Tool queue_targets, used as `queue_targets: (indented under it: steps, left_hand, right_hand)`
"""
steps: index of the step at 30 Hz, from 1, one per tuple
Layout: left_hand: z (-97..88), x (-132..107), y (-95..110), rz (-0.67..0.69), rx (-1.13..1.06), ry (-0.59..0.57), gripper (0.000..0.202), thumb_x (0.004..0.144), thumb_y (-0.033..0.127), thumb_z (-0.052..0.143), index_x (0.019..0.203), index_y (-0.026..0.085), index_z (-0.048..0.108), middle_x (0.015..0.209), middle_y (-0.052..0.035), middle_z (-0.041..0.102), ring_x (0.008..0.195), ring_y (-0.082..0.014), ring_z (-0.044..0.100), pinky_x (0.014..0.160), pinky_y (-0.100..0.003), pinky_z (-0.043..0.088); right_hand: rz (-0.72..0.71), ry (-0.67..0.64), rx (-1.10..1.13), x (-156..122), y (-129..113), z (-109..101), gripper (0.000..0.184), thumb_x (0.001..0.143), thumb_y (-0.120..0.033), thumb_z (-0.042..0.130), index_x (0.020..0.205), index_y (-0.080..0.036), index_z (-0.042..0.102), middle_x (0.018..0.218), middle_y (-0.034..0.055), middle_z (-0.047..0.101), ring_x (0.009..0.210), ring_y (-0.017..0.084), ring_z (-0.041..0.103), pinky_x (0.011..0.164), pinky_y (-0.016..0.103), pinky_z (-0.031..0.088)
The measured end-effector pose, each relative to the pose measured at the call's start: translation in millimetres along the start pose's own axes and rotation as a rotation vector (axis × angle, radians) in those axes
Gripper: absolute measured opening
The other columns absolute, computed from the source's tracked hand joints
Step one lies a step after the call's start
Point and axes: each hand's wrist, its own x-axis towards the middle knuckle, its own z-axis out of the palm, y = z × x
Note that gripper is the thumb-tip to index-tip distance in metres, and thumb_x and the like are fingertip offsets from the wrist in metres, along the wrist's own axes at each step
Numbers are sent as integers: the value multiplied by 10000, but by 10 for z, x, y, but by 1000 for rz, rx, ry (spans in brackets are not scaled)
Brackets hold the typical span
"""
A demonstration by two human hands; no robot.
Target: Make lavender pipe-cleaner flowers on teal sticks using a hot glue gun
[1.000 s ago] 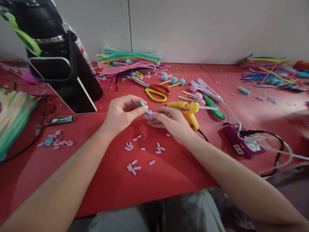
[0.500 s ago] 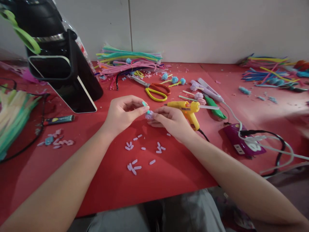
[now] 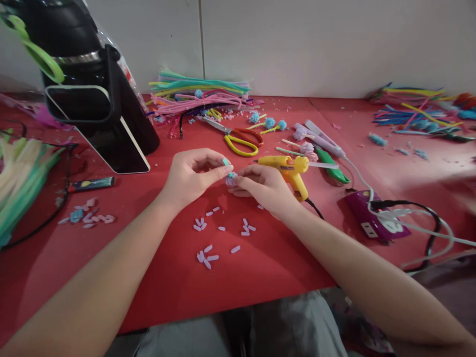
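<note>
My left hand (image 3: 191, 176) and my right hand (image 3: 266, 187) meet over the red table (image 3: 156, 277). Both pinch a small lilac fuzzy flower with a teal stem (image 3: 229, 177) between their fingertips, the teal tip showing by my left thumb. Several short lilac pipe-cleaner pieces (image 3: 208, 255) lie scattered on the table just in front of the hands. A yellow glue gun (image 3: 292, 171) rests right behind my right hand, its nozzle pointing left.
Yellow and red scissors (image 3: 240, 139), finished fuzzy flowers (image 3: 268, 123) and a pipe-cleaner stack (image 3: 199, 94) lie behind. A black device (image 3: 92, 89) stands at left, a purple power strip (image 3: 372, 218) with cables at right, a lighter (image 3: 91, 184) at left.
Almost nothing has changed; my fingers have shifted slightly on the small flower, with the teal tip a little lower than a second ago.
</note>
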Motion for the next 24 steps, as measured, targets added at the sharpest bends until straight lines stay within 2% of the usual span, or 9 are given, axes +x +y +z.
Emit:
queue_targets:
  steps: [7,11,15,17,20,21,24]
  left_hand:
    - [-10,3,9,-5,-19,-7,170,709,307,872,768,187,767,785,-28,771,724,-176,720,712,-309,575]
    - [-83,71,-45,-12,-94,63,180,709,282,871,826,190,768,850,-34,785,815,-186,747,781,-309,598]
    - [-175,147,-144,-46,-156,132,216,724,258,857,912,187,779,890,-50,793,837,-180,758,830,-317,606]
    - [-206,168,-194,-67,-175,137,242,708,247,863,927,184,781,892,-55,795,862,-187,763,853,-320,607]
    - [-235,187,-262,-85,-155,129,265,715,244,851,966,187,787,894,-53,795,871,-192,760,855,-323,604]
    - [-240,193,-282,-82,-148,124,277,720,241,844,987,193,788,886,-47,793,855,-186,756,849,-321,603]
    - [-248,210,-325,-63,-140,109,308,735,226,814,1042,207,791,844,-29,785,791,-164,736,820,-315,599]
  right_hand:
    - [13,0,14,0,-26,12,126,824,-251,750,845,-176,651,766,26,736,759,156,746,837,340,642]
    - [-33,-22,-93,-33,-51,-43,108,883,-278,675,893,-172,656,855,56,754,823,168,746,836,332,621]
    - [-185,-133,-567,-149,-179,-155,119,936,-248,547,836,-210,600,756,14,704,678,143,659,653,284,520]
    - [-217,-189,-890,-273,-282,-223,236,959,-304,524,738,-224,552,662,1,640,583,139,566,558,291,403]
    - [-198,-241,-1284,-533,-437,-368,438,987,-444,487,607,-225,479,576,23,572,501,142,443,522,333,271]
    - [-170,-202,-1378,-621,-479,-432,462,976,-506,497,605,-229,497,587,37,585,501,151,438,521,339,245]
    - [124,60,-1594,-785,-527,-660,548,907,-713,485,622,-247,533,601,67,607,476,181,450,504,332,241]
